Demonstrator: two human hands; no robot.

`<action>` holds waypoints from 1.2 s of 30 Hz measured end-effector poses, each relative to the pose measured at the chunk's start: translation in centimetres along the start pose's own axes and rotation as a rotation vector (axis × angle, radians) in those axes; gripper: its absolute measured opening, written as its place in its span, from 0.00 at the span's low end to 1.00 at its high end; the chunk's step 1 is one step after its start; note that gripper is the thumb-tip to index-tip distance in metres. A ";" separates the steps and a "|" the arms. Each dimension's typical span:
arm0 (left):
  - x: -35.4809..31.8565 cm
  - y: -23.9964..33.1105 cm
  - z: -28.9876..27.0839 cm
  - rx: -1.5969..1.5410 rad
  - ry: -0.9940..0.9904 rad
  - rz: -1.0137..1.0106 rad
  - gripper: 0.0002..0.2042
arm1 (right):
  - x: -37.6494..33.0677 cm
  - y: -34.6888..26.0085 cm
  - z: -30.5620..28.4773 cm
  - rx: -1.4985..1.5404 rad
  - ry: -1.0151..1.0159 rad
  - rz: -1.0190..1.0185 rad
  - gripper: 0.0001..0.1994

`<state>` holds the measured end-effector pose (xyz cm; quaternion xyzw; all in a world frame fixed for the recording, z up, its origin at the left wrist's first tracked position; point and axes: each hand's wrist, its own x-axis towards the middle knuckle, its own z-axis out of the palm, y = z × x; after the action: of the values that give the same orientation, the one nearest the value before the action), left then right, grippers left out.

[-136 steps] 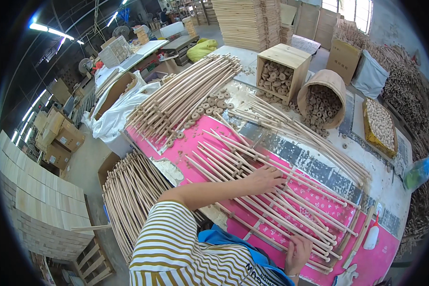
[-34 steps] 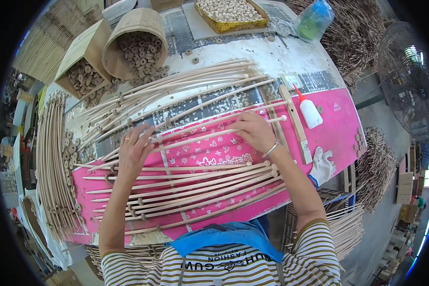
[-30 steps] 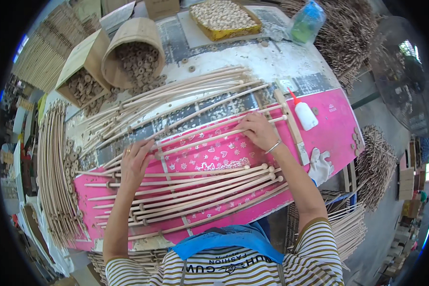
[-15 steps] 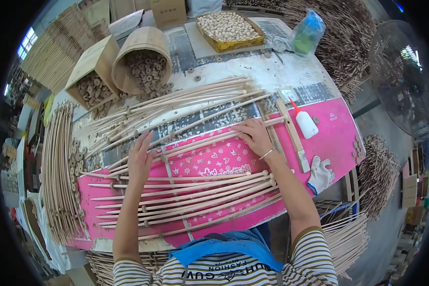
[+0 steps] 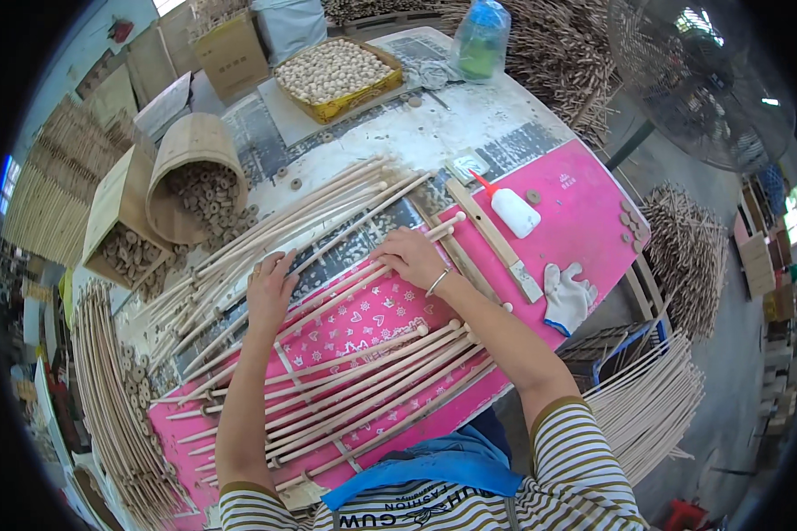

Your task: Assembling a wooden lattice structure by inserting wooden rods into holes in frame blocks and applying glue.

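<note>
On the pink patterned sheet (image 5: 376,310), my right hand (image 5: 409,257) curls its fingers over a pale wooden stick (image 5: 336,296) close to its ball-tipped end. A second ball-ended stick lies alongside it. Farther left, my left hand (image 5: 270,288) is over the sticks, fingers stretched out and slightly apart; its palm side is hidden. Nearer to me lies a row of ball-ended sticks (image 5: 372,376), several with a small wooden ring near the other end. Another bundle of sticks (image 5: 314,208) lies beyond my hands.
A tipped wooden tub (image 5: 195,146) and a wooden box (image 5: 119,208) spill rings. A yellow tray (image 5: 354,102) holds wooden balls. To the right are a slotted wooden bar (image 5: 496,239), a white glue bottle (image 5: 515,212), a glove (image 5: 568,296) and a fan (image 5: 704,80).
The view has turned, so the table appears shifted left and tilted. My right hand stays on the sticks by their ball ends; the fingers of my left hand are closer together.
</note>
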<state>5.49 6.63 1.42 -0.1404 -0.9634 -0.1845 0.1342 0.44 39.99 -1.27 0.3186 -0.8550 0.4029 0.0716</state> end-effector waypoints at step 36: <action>1.0 3.2 1.1 -0.498 -0.143 -0.014 0.18 | -3.9 1.6 -5.0 -0.183 0.224 -0.016 0.06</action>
<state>5.40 10.18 1.73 -0.1753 -0.8962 -0.4067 0.0256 1.86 46.27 -0.45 0.2704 -0.8724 0.3556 0.1984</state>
